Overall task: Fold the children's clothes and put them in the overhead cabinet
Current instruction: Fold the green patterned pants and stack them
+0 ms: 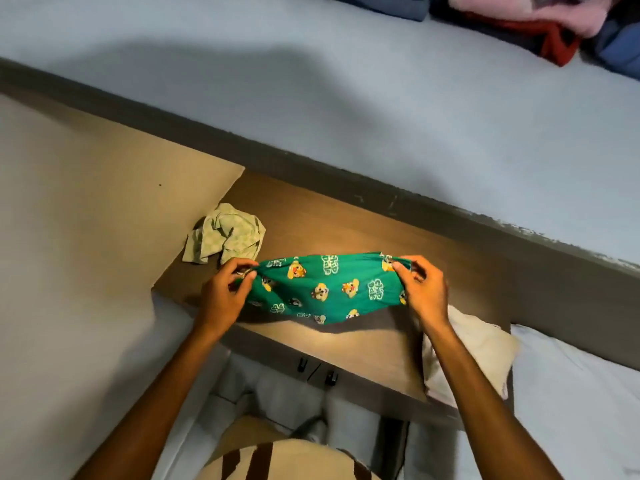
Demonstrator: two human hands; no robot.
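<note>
A green children's garment (325, 289) printed with cartoon figures is stretched flat between my two hands just above the brown wooden shelf (346, 223). My left hand (225, 292) pinches its left end and my right hand (422, 289) pinches its right end. A crumpled pale green checked garment (227, 233) lies on the shelf behind my left hand, apart from the green one.
A white pillow (481, 348) rests on the shelf's right end beside a bed (571, 393). At the top right a stack of folded clothes (540, 26) in pink, red and blue sits on a pale ledge. A beige wall panel (86, 202) stands at the left.
</note>
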